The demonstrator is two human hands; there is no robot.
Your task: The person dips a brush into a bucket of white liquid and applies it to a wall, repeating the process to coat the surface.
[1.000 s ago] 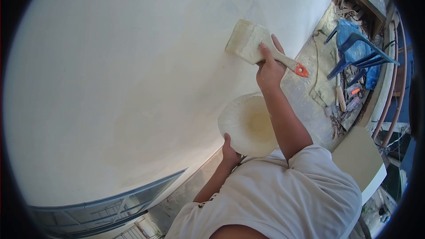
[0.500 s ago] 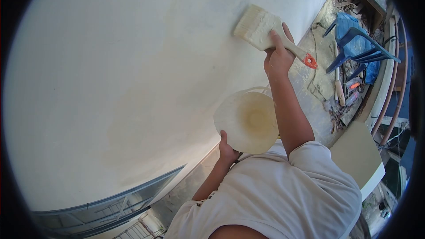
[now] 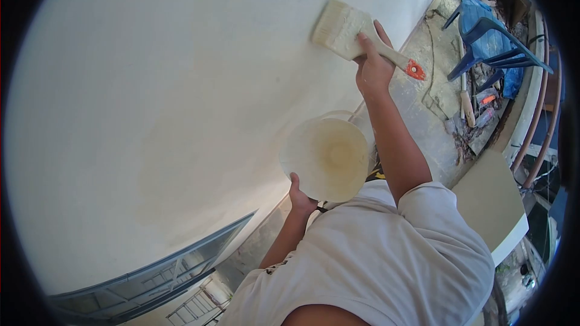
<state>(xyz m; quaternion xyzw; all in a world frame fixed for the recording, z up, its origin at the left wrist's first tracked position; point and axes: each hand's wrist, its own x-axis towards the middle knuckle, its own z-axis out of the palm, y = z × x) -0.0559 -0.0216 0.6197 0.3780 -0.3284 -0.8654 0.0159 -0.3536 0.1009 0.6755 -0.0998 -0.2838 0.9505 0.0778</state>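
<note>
My right hand (image 3: 375,67) grips a wide paintbrush (image 3: 355,31) by its pale handle, which ends in a red tip with a hole. The brush head is coated in whitish paint, and its bristles point left, right at the white wall (image 3: 181,84). Damp-looking darker patches show on that wall. My left hand (image 3: 300,196) holds a round white bucket (image 3: 329,160) by its lower left side, thumb on the rim and the other fingers hidden beneath. Inside the bucket, a yellowish tint shows toward the bottom.
A blue plastic chair (image 3: 483,36) stands at the upper right among debris and plastic bottles (image 3: 485,115). Brown railing pipes (image 3: 541,115) curve along the right edge. A beige board (image 3: 490,199) lies beside my shoulder. At the lower left is a blue-framed window (image 3: 163,268).
The brush in my right hand has shifted slightly up and left. The bucket and my left hand have also moved a little left and up in view.
</note>
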